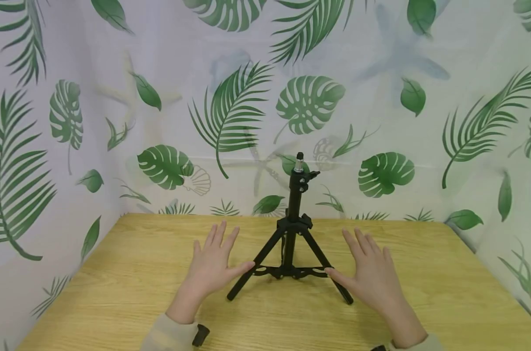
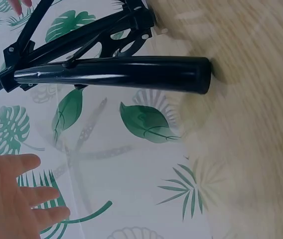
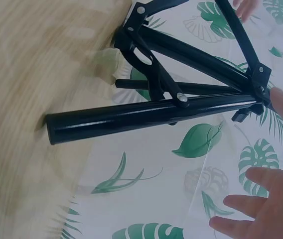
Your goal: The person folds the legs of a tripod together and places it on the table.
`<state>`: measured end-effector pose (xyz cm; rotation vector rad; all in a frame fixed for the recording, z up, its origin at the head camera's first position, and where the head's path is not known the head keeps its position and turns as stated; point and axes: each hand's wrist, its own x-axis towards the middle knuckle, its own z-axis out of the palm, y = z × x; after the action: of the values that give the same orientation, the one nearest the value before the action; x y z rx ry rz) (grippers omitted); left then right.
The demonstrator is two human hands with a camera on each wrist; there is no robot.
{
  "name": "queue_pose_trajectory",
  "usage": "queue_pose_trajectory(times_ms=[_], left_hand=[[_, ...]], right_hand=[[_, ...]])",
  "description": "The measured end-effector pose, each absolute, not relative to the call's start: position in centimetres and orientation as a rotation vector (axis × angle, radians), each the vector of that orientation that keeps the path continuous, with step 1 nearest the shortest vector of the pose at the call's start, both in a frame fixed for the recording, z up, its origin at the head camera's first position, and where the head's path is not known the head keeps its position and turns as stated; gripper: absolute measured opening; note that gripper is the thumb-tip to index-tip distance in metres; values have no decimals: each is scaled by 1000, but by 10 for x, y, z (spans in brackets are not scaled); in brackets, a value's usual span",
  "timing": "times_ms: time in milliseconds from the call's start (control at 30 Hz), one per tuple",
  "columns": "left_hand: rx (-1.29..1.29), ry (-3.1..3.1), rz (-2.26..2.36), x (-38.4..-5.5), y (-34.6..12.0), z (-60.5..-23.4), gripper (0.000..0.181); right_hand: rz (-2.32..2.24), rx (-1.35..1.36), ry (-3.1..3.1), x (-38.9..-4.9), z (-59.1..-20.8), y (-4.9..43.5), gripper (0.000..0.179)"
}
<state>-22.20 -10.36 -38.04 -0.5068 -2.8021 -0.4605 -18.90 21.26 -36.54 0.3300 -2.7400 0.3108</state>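
A small black tripod stand (image 1: 294, 200) stands upright on the wooden table with its legs spread. A silver stud with a black tip tops its column, and a clamp knob (image 1: 311, 174) sticks out to the right. My left hand (image 1: 210, 265) is beside the left leg (image 1: 243, 284), fingers straight and spread, thumb tip overlapping that leg in the head view. On the other side my right hand (image 1: 372, 275) mirrors it, its thumb overlapping the right leg. Both wrist views show the black legs (image 2: 131, 73) (image 3: 111, 121) close by, with nothing held in either palm.
The light wooden table (image 1: 129, 273) reaches back to a white curtain (image 1: 256, 195) printed with green leaves, starfish and shells. More of this cloth hangs at the left and right sides. Dark straps show at both sleeve cuffs (image 1: 171, 334).
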Motion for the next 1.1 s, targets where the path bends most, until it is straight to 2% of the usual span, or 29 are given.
queue_pose_trajectory(times_ms=[367,800,1100], left_hand=[[-591,-2625,-678,-226,-100,-382,71],[-705,-2556,-1385,-229,-94,-388,44],[-721,-2582,-1427,-229,-95,-394,42]], right_hand=[[543,371,-2638,-190,-361,213,74],[711,392,-2491,-193,-363,210,59],[729,418,-2429,-198,-363,210,54]])
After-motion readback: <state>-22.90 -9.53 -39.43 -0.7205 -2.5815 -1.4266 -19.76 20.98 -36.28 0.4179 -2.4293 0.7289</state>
